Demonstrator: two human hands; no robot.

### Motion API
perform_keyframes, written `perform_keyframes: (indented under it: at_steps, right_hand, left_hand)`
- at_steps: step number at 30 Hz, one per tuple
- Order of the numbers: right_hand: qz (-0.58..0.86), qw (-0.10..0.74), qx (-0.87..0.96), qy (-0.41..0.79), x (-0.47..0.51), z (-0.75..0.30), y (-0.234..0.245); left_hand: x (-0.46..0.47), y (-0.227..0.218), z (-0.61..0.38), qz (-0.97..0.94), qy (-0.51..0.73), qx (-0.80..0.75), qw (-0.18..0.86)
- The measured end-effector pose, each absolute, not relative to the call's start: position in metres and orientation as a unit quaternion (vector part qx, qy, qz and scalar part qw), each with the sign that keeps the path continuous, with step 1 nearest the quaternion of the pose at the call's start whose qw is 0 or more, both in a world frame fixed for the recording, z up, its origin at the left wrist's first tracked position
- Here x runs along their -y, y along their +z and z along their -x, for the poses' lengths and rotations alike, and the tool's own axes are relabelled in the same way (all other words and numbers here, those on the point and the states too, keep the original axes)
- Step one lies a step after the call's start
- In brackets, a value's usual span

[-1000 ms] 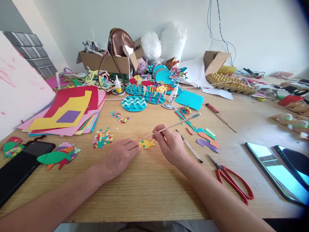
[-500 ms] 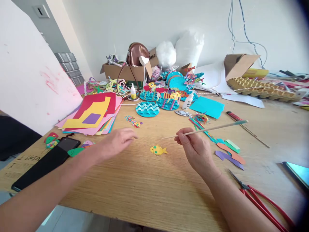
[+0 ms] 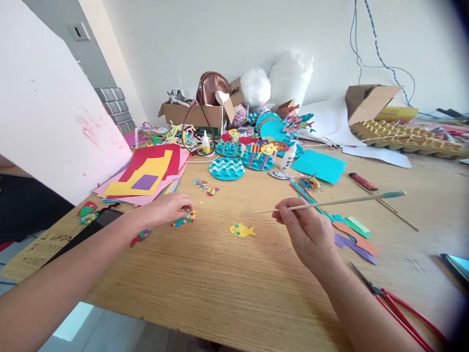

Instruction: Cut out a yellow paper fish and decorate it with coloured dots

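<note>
My left hand (image 3: 171,208) reaches over the table with its fingers bent and pinched together. Its fingertips touch a small cluster of multicoloured paper dots (image 3: 184,218); what lies between them is hidden. In my right hand (image 3: 308,227) is a thin wooden stick (image 3: 337,202), held between thumb and fingers. Its bare pointed end aims left and its teal-coated end right. Between my hands a yellow paper fish (image 3: 242,230) with green spots lies flat on the table. Beyond it is a heap of colourful paper bits (image 3: 205,187).
Coloured paper sheets (image 3: 146,171) are stacked at left, near a black phone (image 3: 88,230). Blue wavy bases (image 3: 226,168) and a glue bottle (image 3: 288,157) stand farther back. Red-handled scissors (image 3: 384,296), paper strips (image 3: 353,232) and a cutter (image 3: 363,181) lie at right.
My left hand has moved slightly left and its outstretched fingers have closed down onto the dots. My right hand has shifted a little right with the stick. The view has shifted slightly.
</note>
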State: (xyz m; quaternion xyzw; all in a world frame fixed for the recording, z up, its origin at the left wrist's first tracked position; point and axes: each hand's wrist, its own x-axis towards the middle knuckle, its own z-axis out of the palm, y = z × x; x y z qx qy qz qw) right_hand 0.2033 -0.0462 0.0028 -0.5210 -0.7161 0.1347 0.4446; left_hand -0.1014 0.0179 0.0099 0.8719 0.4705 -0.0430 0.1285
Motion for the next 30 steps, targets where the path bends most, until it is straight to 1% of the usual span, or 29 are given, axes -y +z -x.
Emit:
perform_keyframes:
  at_steps: [8,17,30]
  right_hand:
    - [0.519,0.442,0.717,0.145,0.045,-0.204,0.0]
    - [0.516,0.438,0.723,0.139,0.044,-0.203,0.001]
    - [0.515,0.437,0.725,0.138,0.043,-0.204,-0.002]
  left_hand:
    - [-0.021,0.008,0.102,-0.876,-0.076,-0.458,0.129]
    - [-0.023,-0.001,0.103,-0.877,-0.055,-0.459,0.131]
    - [-0.022,0.014,0.107,-0.845,-0.034,-0.502,0.182]
